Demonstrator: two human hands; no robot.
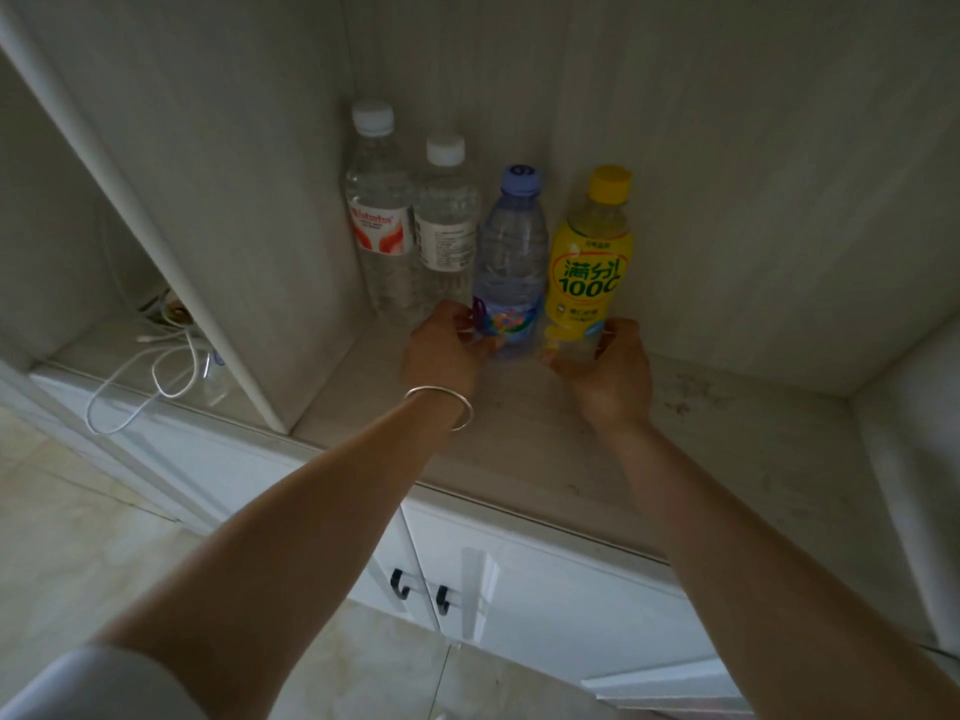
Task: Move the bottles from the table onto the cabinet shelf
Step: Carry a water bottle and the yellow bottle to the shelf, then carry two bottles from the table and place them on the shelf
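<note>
Several bottles stand in a row at the back of the cabinet shelf [727,439]. From the left: a clear water bottle with a red label [378,215], a clear bottle with a white label [447,226], a blue-capped water bottle [511,252] and a yellow drink bottle [589,252]. My left hand [441,350], with a silver bangle on the wrist, wraps around the base of the blue-capped bottle. The fingers of my right hand [608,366] curl around the base of the yellow bottle. Both bottles stand upright on the shelf.
A vertical white panel [208,304] splits the shelf; the left compartment holds a white cable [135,387] and small items. To the right of the yellow bottle the shelf is bare up to a side wall [904,459]. Cabinet doors with black handles [421,595] lie below.
</note>
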